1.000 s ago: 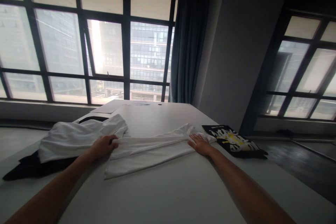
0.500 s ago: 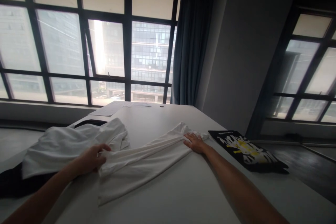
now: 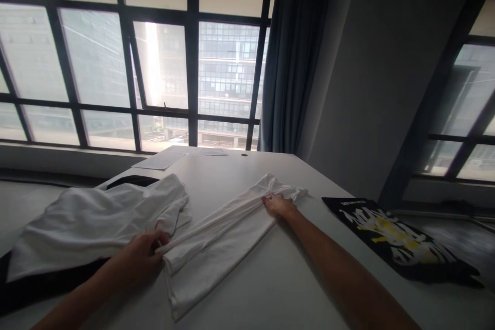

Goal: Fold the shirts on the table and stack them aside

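Note:
A white T-shirt (image 3: 220, 247), folded lengthwise into a long strip, lies slantwise across the white table. My left hand (image 3: 145, 252) pinches its near left corner between thumb and fingers. Toward the far right end, my right hand (image 3: 279, 206) rests on the cloth with its fingers curled and gripping a fold. The shirt's bunched end (image 3: 296, 192) pokes out beyond that hand. Loose ridges run along the strip between both hands.
Left of my left hand, another white garment (image 3: 96, 216) lies heaped over black cloth (image 3: 46, 289). A folded black T-shirt (image 3: 398, 237) with white and yellow print sits at the right on the table (image 3: 247, 170). Papers (image 3: 158, 160) lie at the far end, before windows and a curtain (image 3: 286, 72).
My right hand has gone from lying flat to curled fingers on the cloth. The left corner of the T-shirt, with my left hand, has shifted right and nearer. The view has turned slightly left.

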The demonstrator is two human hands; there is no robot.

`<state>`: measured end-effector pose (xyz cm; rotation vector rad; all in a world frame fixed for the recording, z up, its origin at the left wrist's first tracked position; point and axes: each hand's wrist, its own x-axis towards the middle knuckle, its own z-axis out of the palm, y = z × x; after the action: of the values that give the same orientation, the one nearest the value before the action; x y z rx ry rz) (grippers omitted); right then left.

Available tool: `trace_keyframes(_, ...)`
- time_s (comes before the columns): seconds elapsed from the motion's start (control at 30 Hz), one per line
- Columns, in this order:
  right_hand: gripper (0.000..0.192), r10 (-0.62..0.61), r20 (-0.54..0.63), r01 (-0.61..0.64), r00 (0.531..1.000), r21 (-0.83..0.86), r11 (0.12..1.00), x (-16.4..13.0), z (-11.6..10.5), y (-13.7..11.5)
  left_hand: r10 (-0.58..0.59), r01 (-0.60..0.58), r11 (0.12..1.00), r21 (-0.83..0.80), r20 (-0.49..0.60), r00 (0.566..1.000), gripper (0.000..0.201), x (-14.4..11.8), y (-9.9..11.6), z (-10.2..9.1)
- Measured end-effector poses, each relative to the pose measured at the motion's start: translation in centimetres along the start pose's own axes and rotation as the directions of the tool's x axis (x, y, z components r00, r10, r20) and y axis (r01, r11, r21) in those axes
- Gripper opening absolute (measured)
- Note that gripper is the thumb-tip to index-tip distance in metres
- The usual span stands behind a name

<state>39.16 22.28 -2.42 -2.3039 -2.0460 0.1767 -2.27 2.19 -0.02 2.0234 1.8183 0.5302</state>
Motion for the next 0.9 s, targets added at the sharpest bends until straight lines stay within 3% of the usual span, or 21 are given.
trace_keyframes(0.1,0.079,0.033,0.003,-0.033,0.999,-0.015,0.999,1.0,0.7,-1.4,-0.042,0.044,0.998,-0.036,0.059,0.997,0.018,-0.3,0.5,0.0)
trace_keyframes(0.23,0.069,-0.25,-0.053,0.245,0.967,-0.087,0.966,2.6,-0.1,-2.8,-0.064,0.101,0.982,-0.158,0.22,0.973,0.024,-1.1,1.4,0.7)
trace_keyframes(0.3,0.063,-0.333,-0.135,0.313,0.933,-0.149,0.938,2.9,-0.9,-3.7,-0.036,0.098,0.972,-0.215,0.276,0.961,0.028,-1.6,2.0,1.4)
trace_keyframes(0.4,0.056,-0.263,-0.271,0.225,0.926,-0.164,0.96,1.8,-1.9,-5.6,0.039,0.007,0.974,-0.226,0.2,0.979,0.036,-2.2,2.9,2.0)
trace_keyframes(0.5,0.056,-0.175,-0.258,0.158,0.95,-0.089,0.984,-1.9,-2.1,-7.3,0.175,-0.173,0.975,-0.14,0.003,0.985,0.039,-2.5,3.4,2.3)
trace_keyframes(0.6,0.06,-0.24,-0.192,0.243,0.952,-0.007,0.97,-7.4,-1.5,-7.8,0.405,-0.41,0.911,-0.047,-0.08,0.911,0.042,-2.4,3.5,3.0)
trace_keyframes(0.7,0.061,-0.375,-0.108,0.38,0.921,0.037,0.924,-13.2,-0.5,-6.8,0.571,-0.571,0.821,0.016,0.008,0.821,0.045,-2.5,4.0,4.1)
trace_keyframes(0.77,0.061,-0.439,-0.046,0.44,0.897,0.021,0.898,-16.2,-0.2,-5.3,0.609,-0.612,0.79,0.034,0.069,0.79,0.043,-3.2,5.0,4.5)
trace_keyframes(0.9,0.055,-0.5,-0.053,0.494,0.864,-0.097,0.864,-19.3,-0.7,-1.3,0.647,-0.659,0.752,-0.015,0.211,0.733,0.04,-5.9,8.6,3.8)
